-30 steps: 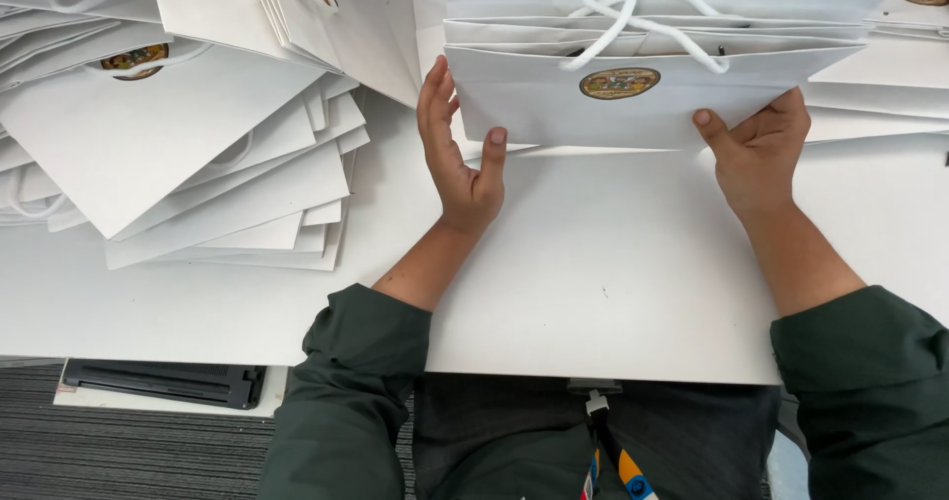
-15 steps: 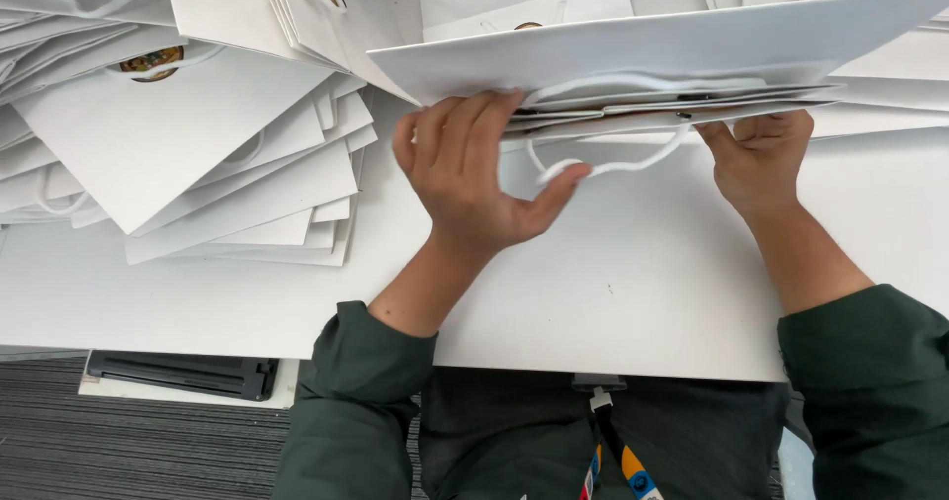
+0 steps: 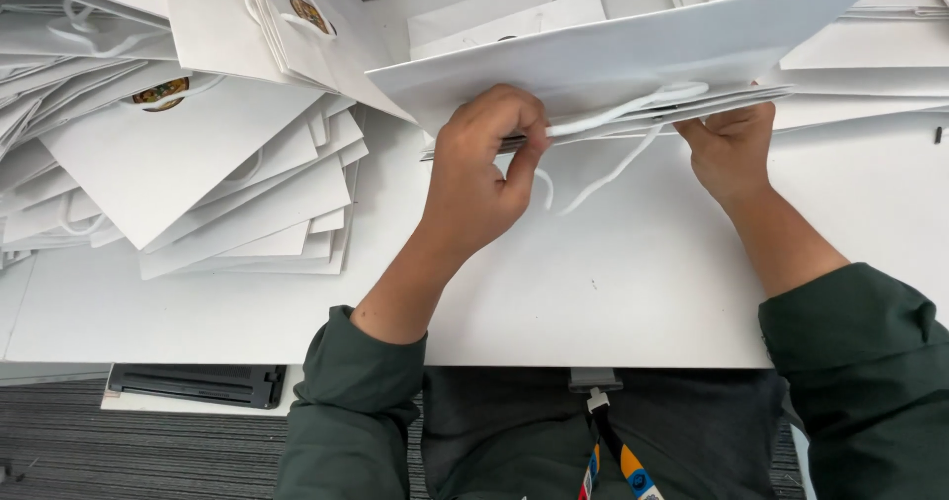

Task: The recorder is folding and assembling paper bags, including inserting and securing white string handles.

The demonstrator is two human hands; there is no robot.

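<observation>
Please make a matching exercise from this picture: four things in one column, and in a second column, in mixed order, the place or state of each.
Things:
1. left hand
2. right hand
3. heap of flat white bags
4. black tray

Places or states:
A. under the table edge, above the carpet
B. pinching a white cord handle
C. spread on the table's left part
D. holding the right side of the folded bag, fingers underneath

Pairs: 1-B, 2-D, 3-C, 4-A
</observation>
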